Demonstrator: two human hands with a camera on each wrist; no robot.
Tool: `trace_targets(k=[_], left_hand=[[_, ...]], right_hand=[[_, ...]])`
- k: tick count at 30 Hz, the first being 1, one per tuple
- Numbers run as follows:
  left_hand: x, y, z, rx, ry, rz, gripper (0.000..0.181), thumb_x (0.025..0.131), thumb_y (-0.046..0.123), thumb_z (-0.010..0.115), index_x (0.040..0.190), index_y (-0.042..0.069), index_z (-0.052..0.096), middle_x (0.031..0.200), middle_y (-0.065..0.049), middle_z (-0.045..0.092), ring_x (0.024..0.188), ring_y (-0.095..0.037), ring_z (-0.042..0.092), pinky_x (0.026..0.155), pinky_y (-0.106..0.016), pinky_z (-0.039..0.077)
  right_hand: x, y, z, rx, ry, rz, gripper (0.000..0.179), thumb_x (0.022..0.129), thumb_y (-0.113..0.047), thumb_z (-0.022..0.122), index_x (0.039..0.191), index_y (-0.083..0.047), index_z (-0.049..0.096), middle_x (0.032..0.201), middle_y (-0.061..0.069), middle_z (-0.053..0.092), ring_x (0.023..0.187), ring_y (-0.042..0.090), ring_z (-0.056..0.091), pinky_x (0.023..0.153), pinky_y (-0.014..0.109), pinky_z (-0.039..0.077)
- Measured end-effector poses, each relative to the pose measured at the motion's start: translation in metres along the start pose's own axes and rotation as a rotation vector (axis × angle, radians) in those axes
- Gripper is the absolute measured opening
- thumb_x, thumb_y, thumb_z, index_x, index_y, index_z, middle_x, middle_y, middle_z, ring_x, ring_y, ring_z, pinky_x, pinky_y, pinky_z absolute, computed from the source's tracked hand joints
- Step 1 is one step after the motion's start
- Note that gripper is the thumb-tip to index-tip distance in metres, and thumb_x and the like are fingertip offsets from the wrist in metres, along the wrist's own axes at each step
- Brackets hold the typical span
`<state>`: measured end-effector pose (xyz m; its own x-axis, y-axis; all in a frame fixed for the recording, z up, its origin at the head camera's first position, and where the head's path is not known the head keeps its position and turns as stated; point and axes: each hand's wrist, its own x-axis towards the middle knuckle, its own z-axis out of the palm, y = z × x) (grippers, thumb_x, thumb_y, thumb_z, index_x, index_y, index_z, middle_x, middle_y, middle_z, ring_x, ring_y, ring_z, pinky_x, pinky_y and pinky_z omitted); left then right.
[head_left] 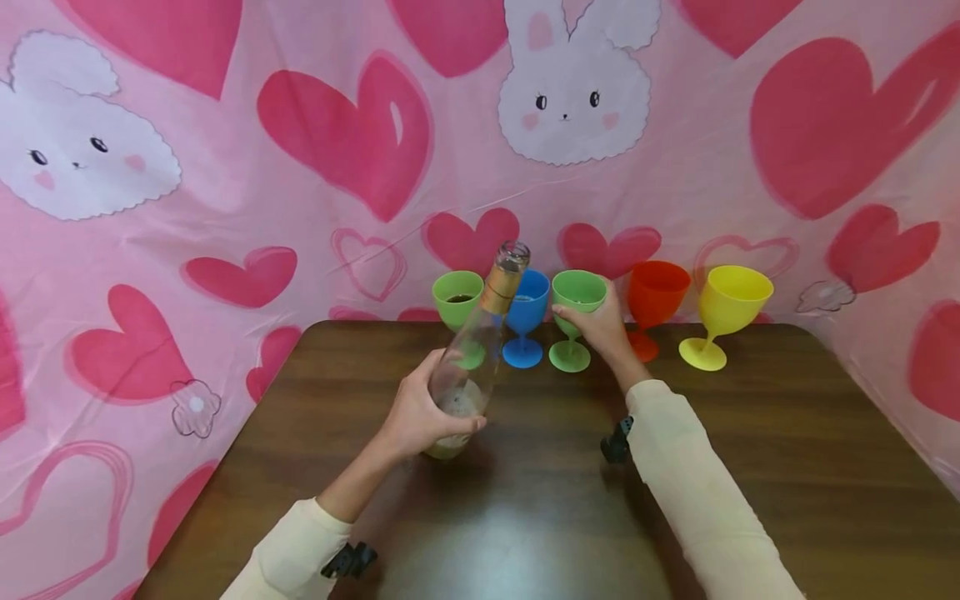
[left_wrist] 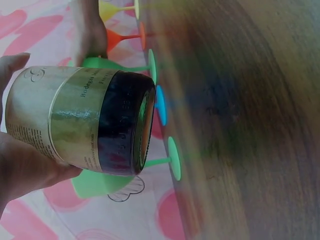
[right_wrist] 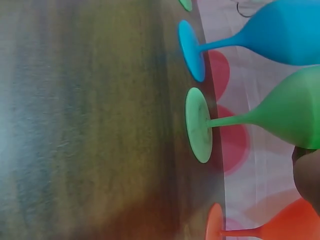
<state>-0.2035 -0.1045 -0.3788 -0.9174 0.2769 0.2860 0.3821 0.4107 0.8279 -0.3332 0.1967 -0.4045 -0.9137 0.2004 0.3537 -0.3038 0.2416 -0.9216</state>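
Observation:
My left hand grips a clear glass bottle by its lower body, with its gold-wrapped neck leaning to the right. Some liquid with foam sits low in it, and the left wrist view shows its printed label. At the far edge, my right hand holds the bowl of a green goblet, third in the row. Its foot is at the tabletop in the right wrist view. Left of it stands a blue goblet, partly behind the bottle neck. Another green goblet at the left end contains dark liquid.
A red goblet and a yellow goblet stand to the right of my right hand. Under everything is a dark wooden table. A pink cloth with hearts and rabbits hangs right behind the row of goblets.

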Motion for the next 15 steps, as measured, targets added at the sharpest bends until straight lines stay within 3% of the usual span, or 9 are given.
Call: trace_targets(k=[7, 15], left_hand=[[-0.0031, -0.0003, -0.0007, 0.016, -0.011, 0.0, 0.076, 0.059, 0.027, 0.091, 0.125, 0.033, 0.054, 0.115, -0.001, 0.068, 0.099, -0.016, 0.063, 0.082, -0.033, 0.055], [-0.0049, -0.002, -0.0051, 0.023, 0.002, 0.01, 0.074, 0.059, 0.026, 0.091, 0.124, 0.031, 0.055, 0.111, 0.001, 0.068, 0.097, -0.016, 0.064, 0.082, -0.033, 0.055]], right_hand=[[0.0092, 0.0004, -0.0017, -0.087, 0.051, 0.038, 0.086, 0.079, -0.022, 0.079, 0.142, -0.002, 0.024, 0.14, 0.02, 0.041, 0.126, 0.033, 0.044, 0.106, 0.045, 0.042], [0.01, 0.001, 0.0015, -0.119, 0.064, 0.043, 0.087, 0.078, -0.026, 0.08, 0.142, -0.005, 0.026, 0.14, 0.018, 0.043, 0.126, 0.032, 0.046, 0.105, 0.046, 0.044]])
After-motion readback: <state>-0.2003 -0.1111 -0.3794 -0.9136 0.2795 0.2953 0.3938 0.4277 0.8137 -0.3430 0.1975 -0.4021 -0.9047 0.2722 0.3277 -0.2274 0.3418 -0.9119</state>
